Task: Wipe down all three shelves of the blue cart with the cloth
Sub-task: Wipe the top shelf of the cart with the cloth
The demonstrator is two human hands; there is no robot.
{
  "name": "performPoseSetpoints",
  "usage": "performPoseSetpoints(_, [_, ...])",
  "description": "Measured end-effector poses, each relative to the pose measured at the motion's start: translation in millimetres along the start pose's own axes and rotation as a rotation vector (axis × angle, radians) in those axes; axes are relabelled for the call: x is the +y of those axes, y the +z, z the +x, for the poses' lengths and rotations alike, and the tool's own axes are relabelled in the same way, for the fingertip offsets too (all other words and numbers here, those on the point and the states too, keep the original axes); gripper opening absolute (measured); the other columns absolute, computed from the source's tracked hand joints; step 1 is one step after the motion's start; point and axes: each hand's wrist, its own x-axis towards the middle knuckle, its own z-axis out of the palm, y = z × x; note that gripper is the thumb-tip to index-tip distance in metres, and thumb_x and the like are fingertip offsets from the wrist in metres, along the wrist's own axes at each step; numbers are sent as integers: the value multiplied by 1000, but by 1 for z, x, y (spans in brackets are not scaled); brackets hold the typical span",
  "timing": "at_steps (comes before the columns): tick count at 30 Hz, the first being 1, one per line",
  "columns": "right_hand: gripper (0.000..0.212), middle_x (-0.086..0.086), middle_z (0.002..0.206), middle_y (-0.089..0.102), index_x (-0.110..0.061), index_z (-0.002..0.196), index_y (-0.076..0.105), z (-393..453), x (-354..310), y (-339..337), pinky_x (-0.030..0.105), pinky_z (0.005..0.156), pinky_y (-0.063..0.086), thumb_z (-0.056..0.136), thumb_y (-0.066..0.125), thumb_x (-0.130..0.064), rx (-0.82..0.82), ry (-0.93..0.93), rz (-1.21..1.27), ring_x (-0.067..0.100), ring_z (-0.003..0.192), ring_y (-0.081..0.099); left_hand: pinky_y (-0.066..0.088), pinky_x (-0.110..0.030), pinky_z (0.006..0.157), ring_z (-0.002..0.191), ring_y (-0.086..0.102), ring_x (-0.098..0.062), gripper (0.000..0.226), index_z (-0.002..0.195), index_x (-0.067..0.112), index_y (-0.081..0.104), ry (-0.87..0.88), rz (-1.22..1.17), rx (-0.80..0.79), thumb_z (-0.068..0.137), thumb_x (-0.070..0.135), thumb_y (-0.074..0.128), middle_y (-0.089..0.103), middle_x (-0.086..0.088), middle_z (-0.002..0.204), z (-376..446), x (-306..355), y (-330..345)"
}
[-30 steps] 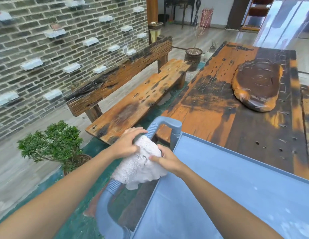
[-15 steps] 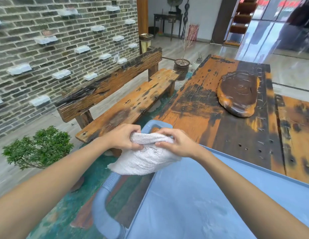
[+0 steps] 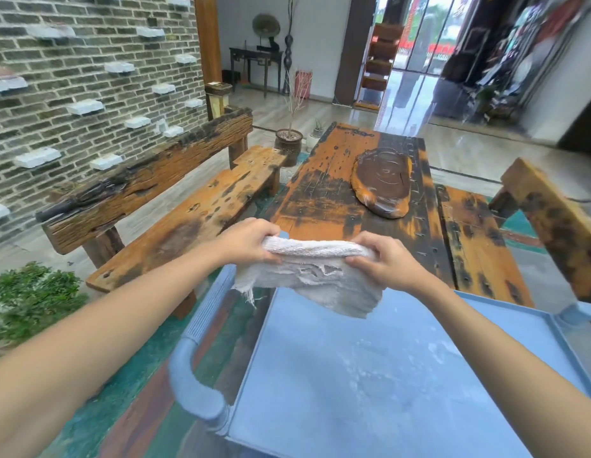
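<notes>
A white, frayed cloth [image 3: 314,276] is stretched in the air between my two hands, over the far end of the blue cart's top shelf [image 3: 370,375]. My left hand [image 3: 246,241] grips its left end, and my right hand [image 3: 385,262] grips its right end. The cloth's lower folds hang down just above the shelf. White dusty smears mark the shelf surface. The cart's blue handle [image 3: 195,345] curves along the shelf's left side. The two lower shelves are hidden beneath the top one.
A worn orange and black wooden table [image 3: 323,193] stands right beyond the cart, with a dark carved tray [image 3: 381,181] on it. Wooden benches stand to the left [image 3: 191,213] and right [image 3: 551,219]. A small green shrub [image 3: 26,299] grows at the lower left.
Both hands have lifted the cloth off the cart handle and pulled it out wide between them. The view has tilted up, showing more of the room.
</notes>
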Motion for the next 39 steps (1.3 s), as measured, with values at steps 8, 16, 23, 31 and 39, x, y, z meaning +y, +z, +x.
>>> performPoseSetpoints(8, [19, -9, 86, 71, -28, 91, 69, -97, 44, 41, 31, 74, 48, 86, 74, -9, 84, 252, -118, 16, 83, 63, 44, -42, 64, 85, 62, -30, 13, 79, 20, 47, 126, 261, -94, 82, 20, 60, 54, 2, 74, -22, 41, 85])
performPoseSetpoints(16, [17, -1, 98, 67, -21, 98, 71, -230, 56, 169, 39, 83, 52, 83, 63, -22, -316, 309, -107, 21, 92, 65, 40, -38, 70, 97, 59, -30, 13, 95, 17, 56, 176, 292, -624, 83, 21, 58, 63, -4, 103, -131, 36, 194])
performPoseSetpoints(23, [38, 0, 98, 69, -18, 96, 71, -231, 53, 182, 40, 87, 49, 104, 45, -44, -342, 257, -270, 22, 94, 62, 51, -36, 72, 70, 60, -20, 44, 74, 13, 65, 10, -28, -675, 89, 53, 53, 66, -1, 73, -138, 29, 203])
performPoseSetpoints(31, [51, -9, 171, 16, -41, 157, 33, -161, 44, 232, 42, 120, 25, 107, 41, -47, -430, -173, -466, 22, 158, 17, 43, -43, 95, 126, 38, -24, 32, 127, 20, 53, -393, -164, -73, 100, 34, 44, 46, -3, 130, -77, -10, 218])
performPoseSetpoints(39, [56, -14, 171, 13, -53, 155, 29, -119, 71, 280, 46, 128, 8, 101, 45, -52, -516, -434, -342, 15, 160, 4, 35, -51, 112, 138, 42, -22, 44, 149, 38, 31, -662, -813, 32, 106, 39, 35, 35, 3, 156, -5, -63, 251])
